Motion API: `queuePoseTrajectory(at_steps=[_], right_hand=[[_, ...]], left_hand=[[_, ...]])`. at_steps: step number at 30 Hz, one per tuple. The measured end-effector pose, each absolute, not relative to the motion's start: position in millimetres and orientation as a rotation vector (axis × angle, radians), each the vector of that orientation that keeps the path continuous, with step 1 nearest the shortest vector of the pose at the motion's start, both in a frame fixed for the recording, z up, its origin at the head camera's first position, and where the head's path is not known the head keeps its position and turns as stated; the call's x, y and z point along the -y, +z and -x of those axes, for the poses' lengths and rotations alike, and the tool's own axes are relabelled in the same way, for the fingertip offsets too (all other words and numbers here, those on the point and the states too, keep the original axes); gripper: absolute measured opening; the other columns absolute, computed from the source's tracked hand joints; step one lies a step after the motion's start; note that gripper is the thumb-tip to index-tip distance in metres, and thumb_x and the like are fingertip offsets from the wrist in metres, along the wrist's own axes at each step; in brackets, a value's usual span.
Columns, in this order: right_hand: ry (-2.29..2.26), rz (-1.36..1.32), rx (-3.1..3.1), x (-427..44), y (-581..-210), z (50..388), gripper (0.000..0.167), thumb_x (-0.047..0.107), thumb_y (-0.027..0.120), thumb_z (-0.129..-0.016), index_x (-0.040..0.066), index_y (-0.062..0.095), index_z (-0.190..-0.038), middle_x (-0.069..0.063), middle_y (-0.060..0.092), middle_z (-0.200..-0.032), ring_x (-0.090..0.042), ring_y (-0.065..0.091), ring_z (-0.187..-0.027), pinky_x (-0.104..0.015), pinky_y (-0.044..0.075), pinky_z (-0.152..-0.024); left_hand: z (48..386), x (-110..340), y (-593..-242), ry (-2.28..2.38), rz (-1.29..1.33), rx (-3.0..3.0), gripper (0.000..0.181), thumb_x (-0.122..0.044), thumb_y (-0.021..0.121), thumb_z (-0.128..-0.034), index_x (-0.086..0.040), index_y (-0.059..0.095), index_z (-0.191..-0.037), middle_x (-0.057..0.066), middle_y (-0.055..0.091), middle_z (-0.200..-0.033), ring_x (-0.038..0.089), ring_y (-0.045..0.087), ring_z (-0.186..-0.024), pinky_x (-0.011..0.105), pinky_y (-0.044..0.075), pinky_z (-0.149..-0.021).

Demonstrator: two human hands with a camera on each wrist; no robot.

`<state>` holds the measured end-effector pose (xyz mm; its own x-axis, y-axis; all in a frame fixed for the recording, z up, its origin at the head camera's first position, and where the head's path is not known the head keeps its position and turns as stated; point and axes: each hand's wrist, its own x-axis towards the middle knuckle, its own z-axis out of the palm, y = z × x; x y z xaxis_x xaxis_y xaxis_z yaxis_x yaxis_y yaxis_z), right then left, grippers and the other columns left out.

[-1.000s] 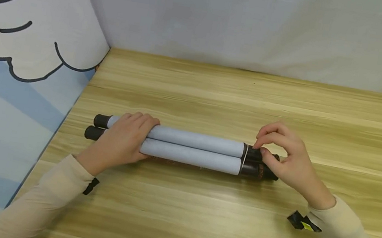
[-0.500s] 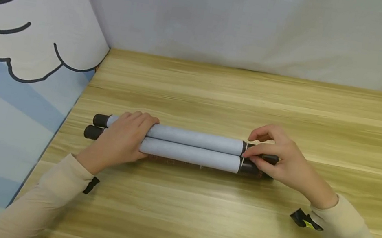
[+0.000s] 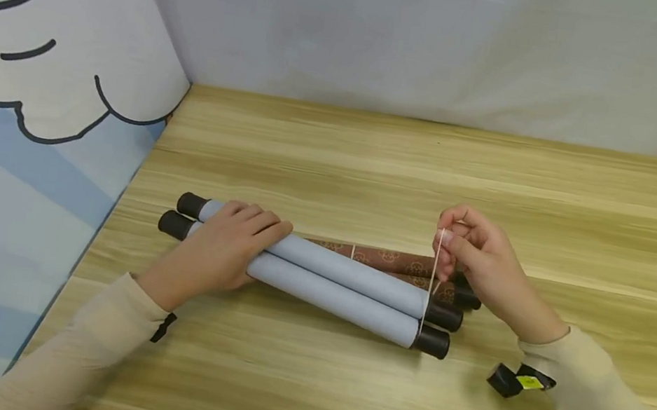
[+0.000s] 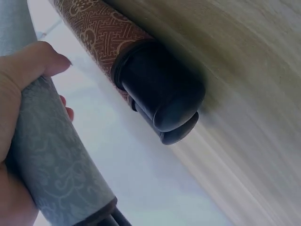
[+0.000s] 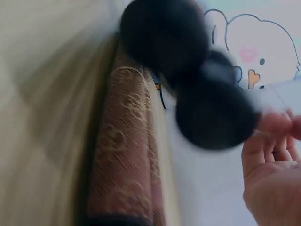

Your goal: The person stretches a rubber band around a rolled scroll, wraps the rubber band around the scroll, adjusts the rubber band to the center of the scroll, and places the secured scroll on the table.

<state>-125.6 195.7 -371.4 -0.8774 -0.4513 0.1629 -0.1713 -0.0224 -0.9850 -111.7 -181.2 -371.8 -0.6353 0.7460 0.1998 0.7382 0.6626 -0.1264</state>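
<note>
In the head view my left hand (image 3: pixel 218 249) grips a light blue scroll (image 3: pixel 334 298), rolled from both sides into two parallel rolls with black end knobs. The left wrist view shows the thumb curled over its patterned blue surface (image 4: pixel 61 155). My right hand (image 3: pixel 486 275) pinches a thin white band (image 3: pixel 435 267) and stretches it up from the scroll's right end, where it loops round the rolls. Behind and below lies a brown patterned scroll (image 3: pixel 390 260), also a double roll with black knobs. The blue scroll is tilted across it, hiding part of it.
Both scrolls are above or on a wood-grain table (image 3: pixel 300 392). A pale curtain (image 3: pixel 417 41) stands behind the table's far edge, and a cartoon-printed cloth (image 3: pixel 55 72) hangs on the left. A thin white band (image 3: pixel 354 254) runs round the brown scroll.
The blue scroll's right end has swung toward the table's near side, uncovering the brown scroll. My right hand has moved up and pulled the white band away from the rolls.
</note>
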Motion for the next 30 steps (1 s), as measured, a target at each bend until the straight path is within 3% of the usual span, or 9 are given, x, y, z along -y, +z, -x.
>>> queuePoseTrajectory(at_steps=[6, 10, 12, 14, 17, 21, 25, 28, 30], right_hand=[[-1.489, 0.519, -2.326, -203.9, -363.1, 135.4, 0.022, 0.005, 0.054, -0.093, 0.005, 0.054, -0.071, 0.008, 0.040, -0.058, -0.010, 0.033, -0.050, -0.026, 0.030, -0.046], [-1.684, 0.513, -1.876, -205.8, -363.9, 135.3, 0.037, 0.003, 0.040, -0.096, 0.008, 0.044, -0.060, 0.007, 0.032, -0.052, -0.012, 0.021, -0.045, -0.028, 0.015, -0.041], [-1.907, 0.546, -1.522, -204.0, -365.1, 132.8, 0.045, 0.004, 0.029, -0.103, 0.007, 0.060, -0.071, 0.008, 0.046, -0.055, -0.013, 0.028, -0.044, -0.026, 0.017, -0.040], [-2.048, 0.623, -1.245, -200.6, -365.5, 129.2, 0.050, 0.001, 0.021, -0.104, 0.004, 0.070, -0.100, 0.004, 0.068, -0.074, -0.010, 0.053, -0.055, -0.019, 0.037, -0.045], [-2.180, 0.767, -1.121, -193.2, -366.0, 125.3, 0.052, -0.010, 0.020, -0.101, 0.000, 0.061, -0.131, -0.005, 0.072, -0.119, -0.015, 0.071, -0.101, -0.023, 0.058, -0.080], [-2.184, 0.895, -1.578, -185.3, -365.7, 121.0, 0.051, -0.021, 0.041, -0.093, 0.000, 0.057, -0.137, -0.007, 0.061, -0.140, -0.020, 0.059, -0.131, -0.031, 0.052, -0.104], [-1.764, 1.015, -2.291, -180.0, -360.9, 112.3, 0.069, -0.005, 0.073, -0.082, 0.004, 0.048, -0.146, -0.006, 0.049, -0.152, -0.017, 0.046, -0.142, -0.025, 0.041, -0.115], [-1.320, 1.071, -2.724, -175.1, -354.7, 104.2, 0.092, 0.019, 0.089, -0.069, 0.015, 0.044, -0.150, -0.003, 0.043, -0.156, -0.021, 0.044, -0.142, -0.032, 0.041, -0.114], [-1.132, 1.048, -2.885, -171.4, -351.1, 99.6, 0.102, 0.029, 0.093, -0.062, 0.018, 0.043, -0.151, -0.004, 0.042, -0.156, -0.025, 0.051, -0.134, -0.036, 0.051, -0.099]], left_hand=[[108.5, 187.3, -368.4, 0.017, 1.202, 2.613, 0.074, -0.025, 0.091, -0.0658, -0.011, 0.058, -0.131, 0.005, 0.066, -0.120, 0.026, 0.062, -0.112, 0.045, 0.049, -0.100], [108.7, 189.9, -366.7, 0.041, 1.188, 2.621, 0.075, -0.025, 0.091, -0.0663, -0.011, 0.058, -0.132, 0.006, 0.066, -0.120, 0.026, 0.062, -0.113, 0.045, 0.049, -0.100], [109.1, 190.5, -366.7, 0.046, 1.179, 2.629, 0.075, -0.025, 0.091, -0.0662, -0.010, 0.058, -0.132, 0.006, 0.066, -0.120, 0.027, 0.062, -0.113, 0.045, 0.049, -0.100], [109.6, 191.0, -367.1, 0.045, 1.174, 2.634, 0.076, -0.025, 0.091, -0.0659, -0.010, 0.058, -0.132, 0.006, 0.066, -0.120, 0.027, 0.062, -0.113, 0.045, 0.049, -0.099], [110.1, 191.6, -367.4, 0.027, 1.174, 2.637, 0.078, -0.025, 0.092, -0.0645, -0.010, 0.057, -0.132, 0.007, 0.065, -0.120, 0.027, 0.061, -0.113, 0.045, 0.049, -0.100], [110.9, 191.4, -366.8, -0.020, 1.189, 2.645, 0.081, -0.024, 0.093, -0.0636, -0.009, 0.056, -0.133, 0.008, 0.065, -0.120, 0.028, 0.060, -0.113, 0.045, 0.049, -0.101], [110.4, 192.5, -364.2, -0.054, 1.159, 2.673, 0.082, -0.022, 0.094, -0.0626, -0.006, 0.056, -0.133, 0.010, 0.064, -0.122, 0.030, 0.060, -0.114, 0.045, 0.049, -0.102], [110.4, 193.9, -362.4, -0.077, 1.088, 2.691, 0.080, -0.020, 0.093, -0.0634, -0.005, 0.056, -0.132, 0.012, 0.063, -0.121, 0.031, 0.060, -0.112, 0.046, 0.049, -0.101], [110.4, 194.4, -362.1, -0.100, 1.036, 2.701, 0.078, -0.018, 0.092, -0.0640, -0.003, 0.056, -0.132, 0.014, 0.064, -0.120, 0.033, 0.061, -0.109, 0.048, 0.050, -0.099]])
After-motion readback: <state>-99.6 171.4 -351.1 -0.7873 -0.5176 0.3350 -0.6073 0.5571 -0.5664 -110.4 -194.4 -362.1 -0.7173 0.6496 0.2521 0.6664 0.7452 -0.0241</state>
